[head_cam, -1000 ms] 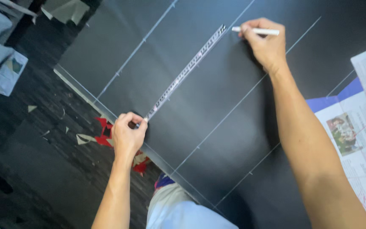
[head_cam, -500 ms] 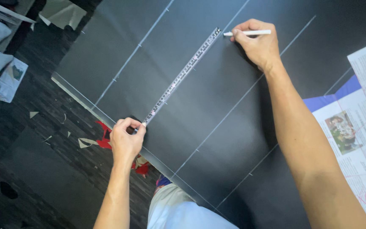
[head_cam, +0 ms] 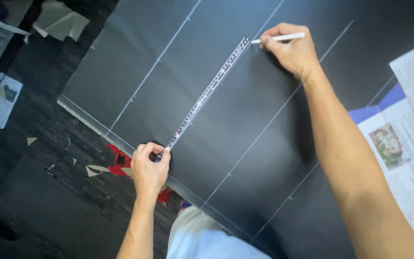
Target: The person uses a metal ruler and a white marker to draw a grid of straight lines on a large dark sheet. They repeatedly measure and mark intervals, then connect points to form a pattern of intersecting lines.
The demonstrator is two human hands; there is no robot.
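Observation:
A large black sheet lies on the floor, crossed by several thin white drawn lines. A long clear ruler rests diagonally on it. My left hand presses down the ruler's near end at the sheet's lower edge. My right hand grips a white marker pen, whose tip touches the sheet at the ruler's far end.
Newspaper pages and a blue sheet lie at the right. Red paper scraps and small white offcuts sit on the dark floor by the sheet's edge. More paper pieces lie at the upper left. My knee shows at the bottom.
The view has shifted slightly. My right hand with the marker stays at the ruler's far end, and my left hand keeps pressing the near end.

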